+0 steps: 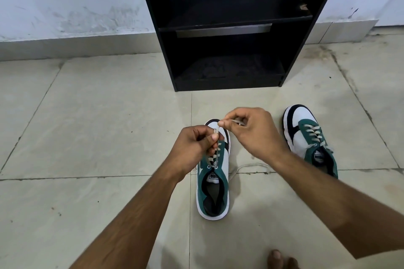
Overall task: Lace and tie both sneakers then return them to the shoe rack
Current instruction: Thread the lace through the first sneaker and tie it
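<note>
A green, white and black sneaker [213,190] stands on the floor in front of me, toe pointing away. Its cream lace [215,156] runs through the eyelets, and one loose length trails on the tiles to its right. My left hand [192,144] pinches a lace strand just above the sneaker's front. My right hand [253,130] pinches another lace end right beside it, over the toe. A second matching sneaker [310,140] sits to the right with its lace threaded. Ahead stands the black shoe rack [227,28], both visible shelves bare.
The floor is pale tile with dark grout lines. A white scuffed wall [65,6] runs behind the rack. My bare toes [282,259] show at the bottom edge, right of centre.
</note>
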